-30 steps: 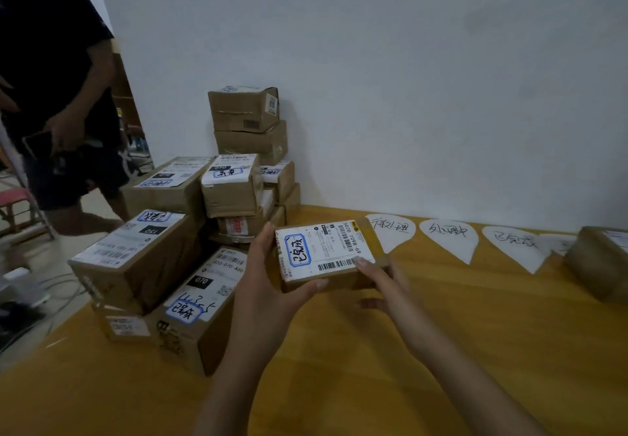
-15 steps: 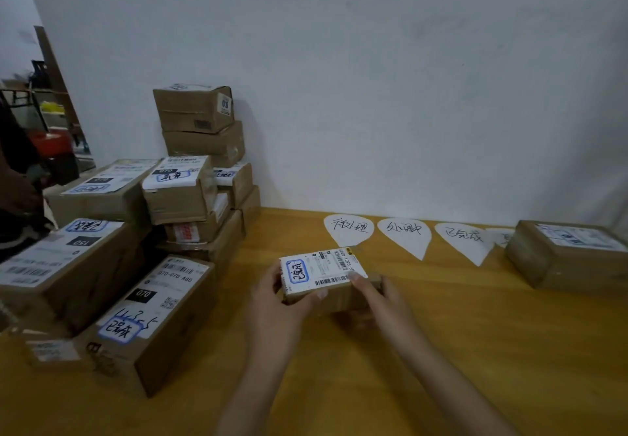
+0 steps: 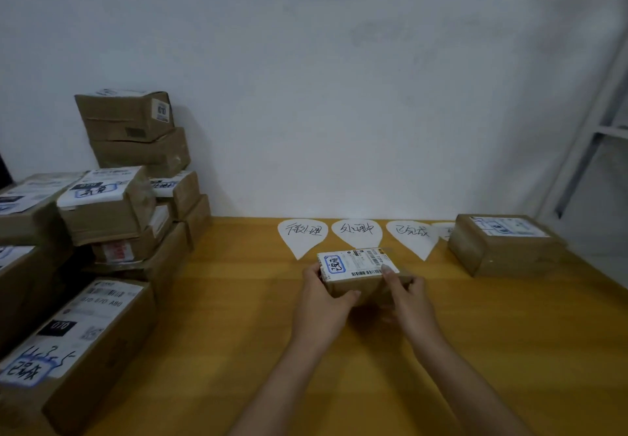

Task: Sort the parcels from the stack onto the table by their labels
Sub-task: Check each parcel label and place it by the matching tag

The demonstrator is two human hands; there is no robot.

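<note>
While left hand (image 3: 323, 303) and right hand (image 3: 413, 299) are gripping it, the parcel (image 3: 353, 265) is hanging over the counter (image 3: 238, 299)
Fingers (image 3: 388, 271) are curling round its ends; paper tags (image 3: 356, 231) are lying just beyond

Parcel sorting room, stacked labelled cartons (image 3: 112, 211), table (image 3: 238, 333)
</note>
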